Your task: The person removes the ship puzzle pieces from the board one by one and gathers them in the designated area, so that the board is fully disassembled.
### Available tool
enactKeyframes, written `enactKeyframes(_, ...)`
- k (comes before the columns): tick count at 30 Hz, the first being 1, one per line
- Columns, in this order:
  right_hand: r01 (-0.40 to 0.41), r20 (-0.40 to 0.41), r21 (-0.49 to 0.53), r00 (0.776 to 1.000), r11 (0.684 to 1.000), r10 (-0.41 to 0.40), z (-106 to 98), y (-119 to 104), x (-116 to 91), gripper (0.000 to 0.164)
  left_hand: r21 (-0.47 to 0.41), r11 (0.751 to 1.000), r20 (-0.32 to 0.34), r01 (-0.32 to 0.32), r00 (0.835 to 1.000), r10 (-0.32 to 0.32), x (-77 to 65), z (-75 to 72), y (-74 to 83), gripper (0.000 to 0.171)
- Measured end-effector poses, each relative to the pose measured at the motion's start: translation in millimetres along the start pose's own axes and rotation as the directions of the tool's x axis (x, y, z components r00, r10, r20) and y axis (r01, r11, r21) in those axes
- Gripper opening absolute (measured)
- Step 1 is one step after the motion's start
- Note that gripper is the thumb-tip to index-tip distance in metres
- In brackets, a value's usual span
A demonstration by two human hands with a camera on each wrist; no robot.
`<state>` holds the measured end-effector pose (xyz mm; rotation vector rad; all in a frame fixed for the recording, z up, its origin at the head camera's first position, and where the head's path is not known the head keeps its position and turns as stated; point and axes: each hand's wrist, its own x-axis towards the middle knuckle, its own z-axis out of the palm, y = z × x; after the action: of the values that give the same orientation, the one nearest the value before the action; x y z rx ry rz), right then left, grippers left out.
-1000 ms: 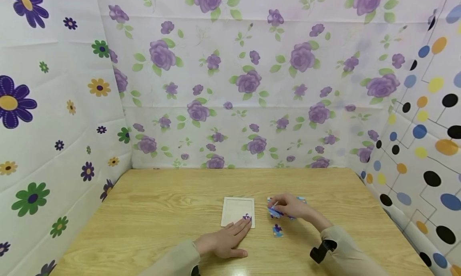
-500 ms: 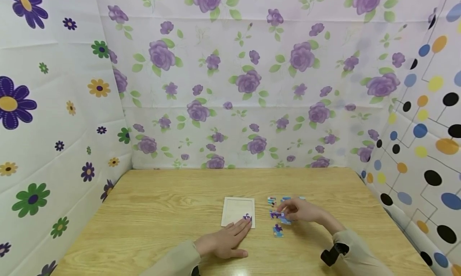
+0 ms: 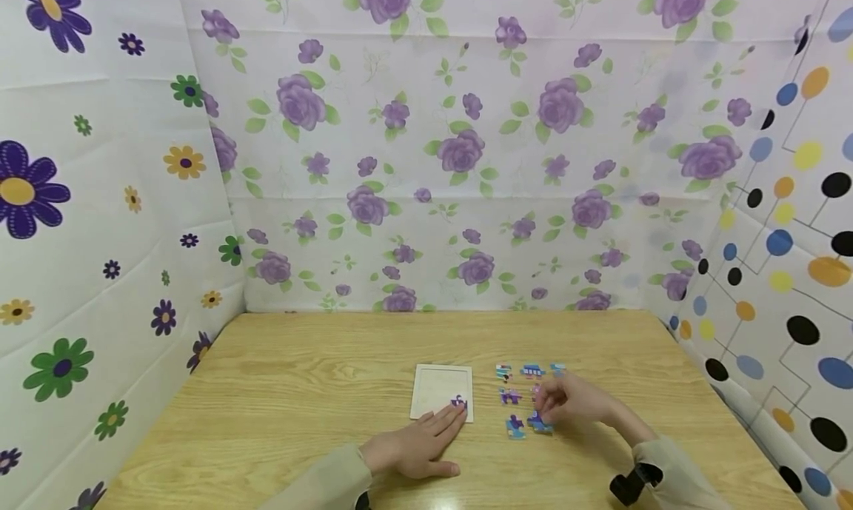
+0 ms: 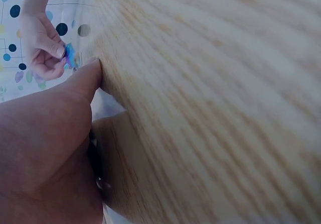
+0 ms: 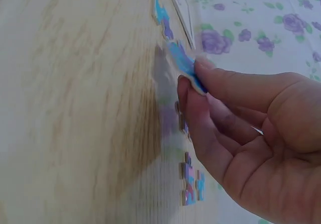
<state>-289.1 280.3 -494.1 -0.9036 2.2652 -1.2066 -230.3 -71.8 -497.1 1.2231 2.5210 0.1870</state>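
Observation:
Between thumb and fingertips my right hand (image 3: 578, 400) pinches a blue and purple jigsaw piece (image 5: 183, 63), raised off the table in the right wrist view. My left hand (image 3: 421, 443) lies flat, its straight fingers reaching over the lower right edge of a pale puzzle frame (image 3: 441, 383). A purple jigsaw piece (image 3: 458, 401) sits in that corner of the frame, partly covered by the fingertips. Left of the pinched piece lies a purple and blue jigsaw piece (image 3: 514, 427). In the left wrist view, the thumb (image 4: 83, 81) rests by the tabletop.
Further loose pieces lie behind: a striped piece (image 3: 503, 372), a blue-topped piece (image 3: 532, 371), a light blue piece (image 3: 558, 367) and a purple piece (image 3: 510, 397). One more is half hidden by the right hand. Patterned cloth (image 3: 440, 258) walls the wooden table (image 3: 320, 377).
My right hand has moved right and towards me from over the piece group, carrying the blue and purple jigsaw piece to beside the front piece. The back pieces are uncovered. My left hand stays put.

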Motion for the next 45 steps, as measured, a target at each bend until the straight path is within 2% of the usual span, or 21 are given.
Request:
enactKeyframes(6, -0.016, 0.01, -0.039, 1.0, 0.999, 0.016, 3.9, -1.7, -5.4, 0.012, -0.01, 1.0, 0.014, 0.008, 1.0, -0.008, 0.5, 2.8, -2.0, 0.082)
enactKeyframes(11, -0.072, -0.041, -0.086, 0.997, 0.994, 0.069, 7.2, -1.4, -6.0, 0.011, -0.02, 1.0, 0.017, -0.002, 1.0, 0.002, 2.3, 7.1, -6.0, 0.082)
enactKeyframes(17, -0.141, -0.123, -0.168, 0.985, 0.976, 0.121, 10.8, 0.8, -2.5, 0.012, -0.011, 1.0, -0.022, -0.018, 1.0, 0.018, 6.4, 17.8, -13.5, 0.083)
enactKeyframes(24, -0.18, -0.193, -0.212, 0.971, 0.961, 0.139, 13.9, 1.3, -2.5, 0.016, 0.02, 1.0, -0.006, -0.002, 1.0, 0.002, 0.5, 3.7, -0.7, 0.081)
enactKeyframes(34, -0.204, -0.221, -0.267, 0.964, 0.942, 0.146, 14.8, -2.1, -3.0, 0.016, 0.03, 1.0, -0.018, -0.01, 1.0, 0.01, 1.1, 3.1, -0.3, 0.081)
enactKeyframes(45, -0.192, -0.218, -0.315, 0.968, 0.93, 0.126, 14.1, -3.0, -3.0, 0.017, 0.027, 1.0, -0.018, -0.012, 1.0, 0.013, 1.2, 3.0, -1.6, 0.081)
